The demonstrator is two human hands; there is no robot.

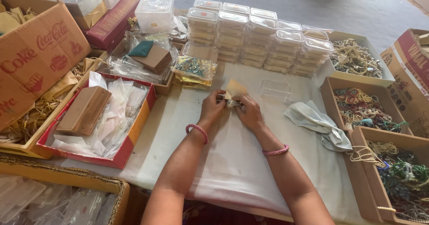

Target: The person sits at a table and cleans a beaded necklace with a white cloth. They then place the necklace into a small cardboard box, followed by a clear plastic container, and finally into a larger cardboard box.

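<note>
Both hands pinching a small jewellery piece and its card backing, mid-table

Head view: the left hand (211, 108) and right hand (248, 112) meet over the white cloth-covered table (232, 162), fingers of both clenched on a small jewellery piece (232, 102) with a tan card (236, 89) sticking up behind it; too small to tell what exactly the piece is. Pink bangles on both wrists. Just beyond the hands lies an empty clear plastic box (275, 90), and behind that are stacks of lidded clear boxes (259, 39). A crumpled pale cloth (317, 123) sits to the right, near cardboard trays of beaded jewellery (364, 111). Off to the left there's a red tray (134, 131) full of plastic sleeves with a wooden block (85, 110) on top.
</note>
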